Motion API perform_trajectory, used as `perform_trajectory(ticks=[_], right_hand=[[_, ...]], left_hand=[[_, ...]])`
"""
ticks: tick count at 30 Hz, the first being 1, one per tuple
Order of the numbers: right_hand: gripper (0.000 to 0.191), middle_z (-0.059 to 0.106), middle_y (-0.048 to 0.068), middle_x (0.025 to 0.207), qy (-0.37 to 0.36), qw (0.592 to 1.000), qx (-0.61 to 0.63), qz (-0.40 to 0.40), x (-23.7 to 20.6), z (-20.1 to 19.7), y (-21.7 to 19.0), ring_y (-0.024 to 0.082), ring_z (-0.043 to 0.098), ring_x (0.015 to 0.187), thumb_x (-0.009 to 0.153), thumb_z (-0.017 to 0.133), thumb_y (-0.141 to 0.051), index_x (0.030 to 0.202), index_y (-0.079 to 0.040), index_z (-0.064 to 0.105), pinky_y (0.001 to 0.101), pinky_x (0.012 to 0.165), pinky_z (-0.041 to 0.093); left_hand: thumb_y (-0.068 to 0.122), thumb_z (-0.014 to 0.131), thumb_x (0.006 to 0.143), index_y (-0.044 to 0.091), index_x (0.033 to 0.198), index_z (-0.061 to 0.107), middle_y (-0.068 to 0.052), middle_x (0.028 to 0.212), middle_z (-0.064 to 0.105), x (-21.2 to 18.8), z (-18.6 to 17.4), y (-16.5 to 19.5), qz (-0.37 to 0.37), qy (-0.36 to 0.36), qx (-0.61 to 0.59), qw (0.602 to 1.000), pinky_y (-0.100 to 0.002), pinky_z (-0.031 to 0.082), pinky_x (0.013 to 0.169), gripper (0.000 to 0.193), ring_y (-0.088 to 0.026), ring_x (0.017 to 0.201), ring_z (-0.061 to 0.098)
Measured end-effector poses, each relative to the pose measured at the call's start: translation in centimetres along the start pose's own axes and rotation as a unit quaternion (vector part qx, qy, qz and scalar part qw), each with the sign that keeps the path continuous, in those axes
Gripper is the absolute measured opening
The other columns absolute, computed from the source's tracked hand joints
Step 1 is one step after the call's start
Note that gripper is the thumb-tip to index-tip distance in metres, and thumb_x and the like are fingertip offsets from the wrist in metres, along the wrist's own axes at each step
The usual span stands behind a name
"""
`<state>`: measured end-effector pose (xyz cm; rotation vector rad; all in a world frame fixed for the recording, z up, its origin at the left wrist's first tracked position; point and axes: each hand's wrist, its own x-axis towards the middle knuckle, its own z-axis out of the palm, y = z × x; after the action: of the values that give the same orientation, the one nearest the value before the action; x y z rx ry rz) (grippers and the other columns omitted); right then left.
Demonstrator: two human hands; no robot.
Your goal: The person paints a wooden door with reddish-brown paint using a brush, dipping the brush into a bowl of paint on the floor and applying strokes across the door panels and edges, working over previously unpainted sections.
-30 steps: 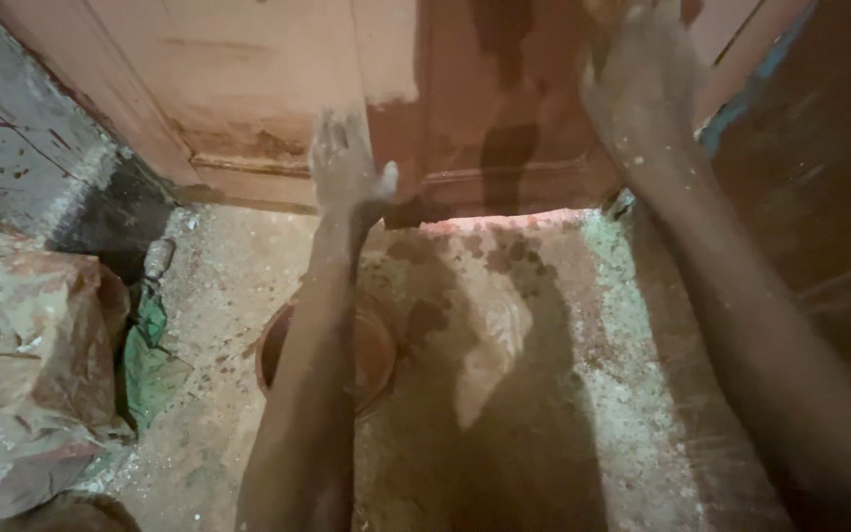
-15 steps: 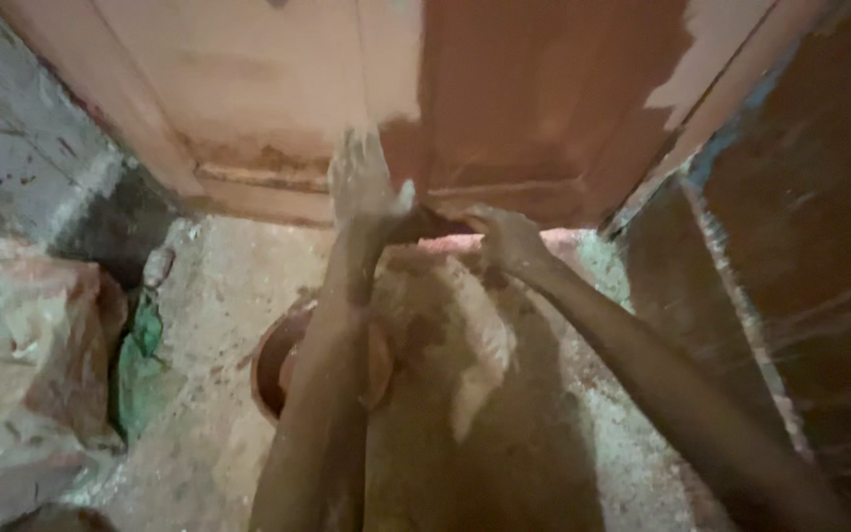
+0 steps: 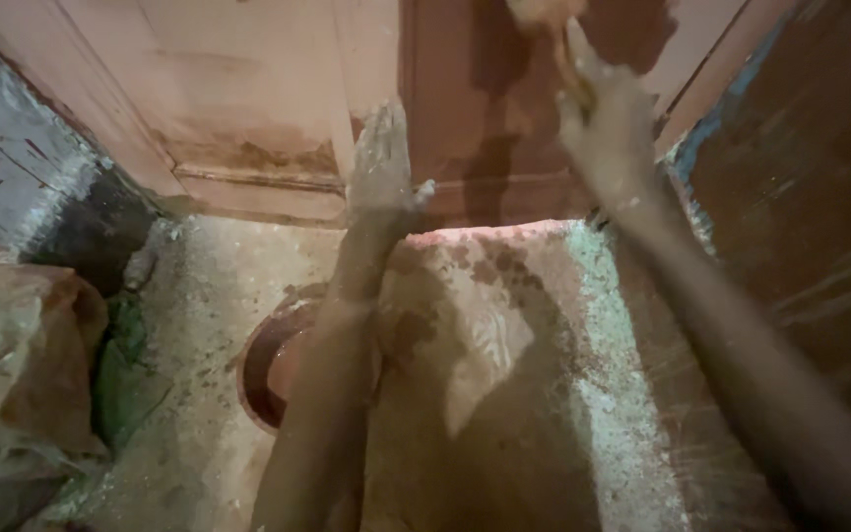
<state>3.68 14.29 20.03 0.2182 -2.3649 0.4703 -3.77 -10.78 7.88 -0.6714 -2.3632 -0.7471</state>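
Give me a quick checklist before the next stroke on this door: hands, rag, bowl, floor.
1. Left hand braced flat on the door: ok, palm rests on the lower panel.
2. Right hand gripping the rag: ok, fingers closed round it, high on the panel.
3. Rag loaded with colour: cannot tell, it is cut off at the frame's top edge.
4. Bowl within reach: ok, on the floor under the left forearm.
5. Bowl contents: cannot tell, the arm hides most of it.
6. Floor free of drips: not ok, dark red spots below the door.
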Motion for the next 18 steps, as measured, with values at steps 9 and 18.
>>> perform_trajectory(ticks=[9,18], right_hand=[[0.071,0.062,0.023,0.077,-0.226,0.957,0.046,0.174,-11.7,12.9,2.1,0.037,0.063,0.07,0.095,0.048,-0.001,0.163,-0.007,0.025,0.0538,0.067,0.053],[0.068,0.06,0.03,0.098,-0.074,0.992,-0.036,-0.096,-11.8,14.2,2.3,0.047,0.06,0.08,0.088,0.055,-0.006,0.153,0.0,0.038,0.0551,0.064,0.05]], left_hand=[[0.033,0.08,0.081,0.0,0.161,0.016,-0.023,0.167,0.02,-0.3,-0.3,-0.3,-0.026,-0.014,0.031,0.999,-0.048,0.018,0.127,0.108,-0.038,0.155,0.018],[0.033,0.077,0.082,0.001,0.161,0.014,-0.02,0.169,0.018,-0.6,-0.7,-0.7,-0.05,-0.044,0.063,0.996,-0.046,0.016,0.128,0.106,-0.034,0.158,0.015]])
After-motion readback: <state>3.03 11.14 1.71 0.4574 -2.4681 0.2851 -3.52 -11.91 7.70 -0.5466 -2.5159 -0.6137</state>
